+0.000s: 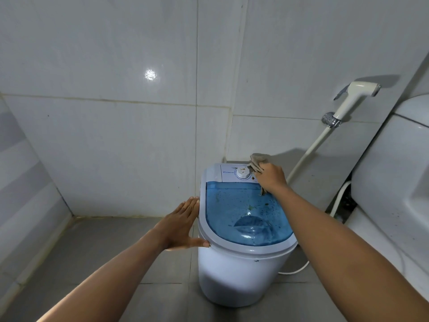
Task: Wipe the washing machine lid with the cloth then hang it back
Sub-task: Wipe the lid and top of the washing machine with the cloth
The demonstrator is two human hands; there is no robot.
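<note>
A small white washing machine stands on the grey floor. Its translucent blue lid is speckled with dark spots and bits of debris. Behind the lid sits a white control panel with a round dial that carries brown dirt. My right hand grips a beige cloth at the lid's far right corner, next to the dial. Flat and with fingers together, my left hand rests against the machine's left rim and holds nothing.
Tiled walls close in behind and on the left. A white bidet sprayer hangs on the wall at the right, its hose running down behind the machine. A white toilet tank stands at the right.
</note>
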